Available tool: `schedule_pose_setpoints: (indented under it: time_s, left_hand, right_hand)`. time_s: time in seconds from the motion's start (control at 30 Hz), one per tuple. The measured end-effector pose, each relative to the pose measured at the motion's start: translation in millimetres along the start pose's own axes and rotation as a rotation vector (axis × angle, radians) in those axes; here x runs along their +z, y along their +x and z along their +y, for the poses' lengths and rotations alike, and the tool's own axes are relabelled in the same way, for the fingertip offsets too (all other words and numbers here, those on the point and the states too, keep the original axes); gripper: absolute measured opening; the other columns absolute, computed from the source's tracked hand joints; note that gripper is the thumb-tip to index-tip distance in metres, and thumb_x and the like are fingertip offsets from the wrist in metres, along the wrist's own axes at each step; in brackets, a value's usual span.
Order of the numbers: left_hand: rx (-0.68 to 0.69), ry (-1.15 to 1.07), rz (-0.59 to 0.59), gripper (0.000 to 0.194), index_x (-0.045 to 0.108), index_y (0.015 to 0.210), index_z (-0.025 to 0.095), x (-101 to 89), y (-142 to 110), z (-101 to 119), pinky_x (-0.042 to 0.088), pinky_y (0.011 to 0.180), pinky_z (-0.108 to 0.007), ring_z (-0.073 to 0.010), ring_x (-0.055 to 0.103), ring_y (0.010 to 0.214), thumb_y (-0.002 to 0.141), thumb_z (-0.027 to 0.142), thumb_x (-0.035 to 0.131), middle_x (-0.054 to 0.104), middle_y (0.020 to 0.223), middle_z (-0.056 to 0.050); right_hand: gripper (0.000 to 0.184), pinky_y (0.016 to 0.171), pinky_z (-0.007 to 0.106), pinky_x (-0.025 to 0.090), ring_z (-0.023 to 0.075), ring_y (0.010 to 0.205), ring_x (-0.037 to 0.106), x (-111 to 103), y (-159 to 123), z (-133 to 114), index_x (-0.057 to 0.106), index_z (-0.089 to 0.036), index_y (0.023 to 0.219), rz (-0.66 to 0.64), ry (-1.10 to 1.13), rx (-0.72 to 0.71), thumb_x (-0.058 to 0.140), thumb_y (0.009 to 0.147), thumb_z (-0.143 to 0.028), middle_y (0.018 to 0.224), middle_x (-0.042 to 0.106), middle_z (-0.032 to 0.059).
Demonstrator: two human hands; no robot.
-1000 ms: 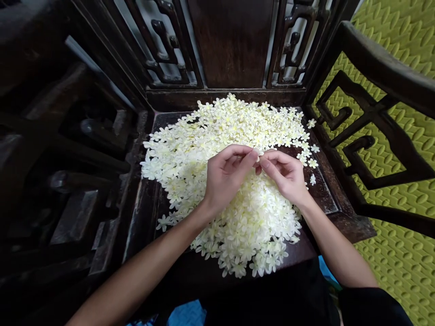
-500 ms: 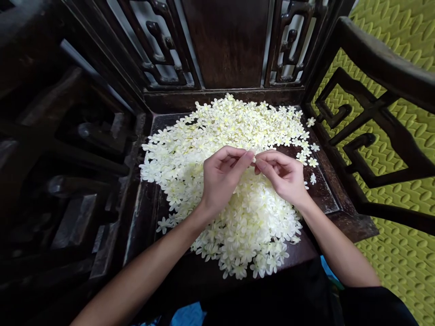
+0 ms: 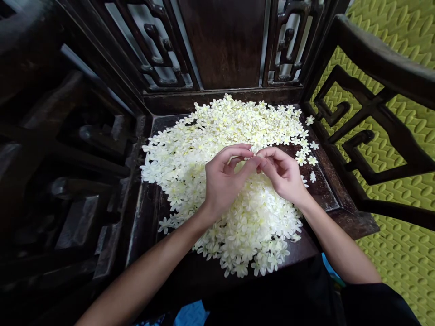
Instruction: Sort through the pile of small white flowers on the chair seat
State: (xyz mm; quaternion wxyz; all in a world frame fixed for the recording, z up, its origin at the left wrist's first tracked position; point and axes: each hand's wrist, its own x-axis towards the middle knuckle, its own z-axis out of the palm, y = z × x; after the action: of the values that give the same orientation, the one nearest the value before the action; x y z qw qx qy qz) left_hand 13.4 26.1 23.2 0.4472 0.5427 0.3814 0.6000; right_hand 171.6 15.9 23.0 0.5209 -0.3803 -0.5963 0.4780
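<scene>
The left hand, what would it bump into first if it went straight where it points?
Probably the right hand: it is right in front of the left hand, maybe touching; depth is unclear.

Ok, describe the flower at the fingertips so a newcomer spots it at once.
Find the dark wooden chair, its seat spread with a heap of white flowers. Over the heap, the left hand and right hand meet tip to tip. The held flower sits there, partly hidden by the fingers, while its neighbours lie loose on the seat.

Looks like a home, with a carved wooden chair (image 3: pixel 222 45) and textured yellow-green covering (image 3: pixel 404 253)
</scene>
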Motion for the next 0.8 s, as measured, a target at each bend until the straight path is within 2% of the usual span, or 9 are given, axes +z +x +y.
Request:
schedule_pose_setpoints:
  time_s: [0.13, 0.33, 0.43, 0.53, 0.63, 0.8]
  left_hand:
    - [-0.010, 0.002, -0.006, 0.014, 0.075, 0.090, 0.018, 0.3, -3, -2, 0.060, 0.090, -0.031, -0.0172, 0.074, 0.097, 0.083, 0.028, 0.081, 0.077, 0.101, -0.007]
    - [-0.002, 0.001, -0.006, 0.011, 0.074, 0.087, 0.019, -0.2, -4, -1, 0.061, 0.090, -0.031, -0.0172, 0.076, 0.096, 0.087, 0.029, 0.077, 0.080, 0.099, -0.005]
    - [-0.009, -0.001, -0.021, 0.011, 0.074, 0.088, 0.019, -0.6, -3, 2, 0.062, 0.086, -0.029, -0.0160, 0.076, 0.090, 0.088, 0.030, 0.076, 0.079, 0.093, -0.004]
    - [-0.053, -0.036, -0.033, 0.014, 0.073, 0.088, 0.020, -0.4, -2, 2, 0.061, 0.085, -0.030, -0.0166, 0.076, 0.089, 0.088, 0.034, 0.076, 0.078, 0.090, -0.004]
    - [-0.071, -0.065, -0.038, 0.016, 0.072, 0.087, 0.020, -0.1, -1, 0, 0.061, 0.086, -0.032, -0.0181, 0.076, 0.092, 0.088, 0.036, 0.076, 0.078, 0.093, -0.005]
    - [-0.030, -0.075, -0.028, 0.014, 0.075, 0.090, 0.020, -0.2, -2, -2, 0.060, 0.094, -0.035, -0.0190, 0.076, 0.099, 0.084, 0.032, 0.080, 0.078, 0.103, -0.006]
  right_hand:
    - [0.021, 0.058, 0.025, 0.042, 0.0130, 0.072, 0.053, 0, 1, 1, 0.067, -0.021, 0.098, -0.008, 0.001, 0.002, 0.068, 0.096, -0.041, 0.079, 0.057, 0.0013]
    - [0.024, 0.059, 0.025, 0.043, 0.0127, 0.070, 0.052, -1, 3, 6, 0.064, -0.020, 0.093, 0.000, 0.033, -0.002, 0.069, 0.094, -0.044, 0.077, 0.056, 0.0001]
    - [0.023, 0.066, 0.027, 0.048, 0.0119, 0.069, 0.056, -2, 6, 9, 0.065, -0.019, 0.090, -0.014, 0.124, 0.001, 0.069, 0.094, -0.041, 0.074, 0.059, -0.0011]
    - [0.025, 0.070, 0.029, 0.051, 0.0120, 0.068, 0.060, -3, 8, 10, 0.065, -0.018, 0.087, -0.033, 0.258, 0.061, 0.068, 0.095, -0.042, 0.070, 0.062, -0.0016]
    - [0.024, 0.069, 0.029, 0.051, 0.0123, 0.068, 0.061, -4, 8, 6, 0.067, -0.018, 0.087, -0.029, 0.285, 0.096, 0.069, 0.094, -0.041, 0.069, 0.063, -0.0014]
    - [0.020, 0.065, 0.026, 0.051, 0.0108, 0.067, 0.059, -1, 5, -4, 0.071, -0.018, 0.091, -0.035, 0.208, 0.010, 0.080, 0.086, -0.035, 0.077, 0.066, -0.0002]
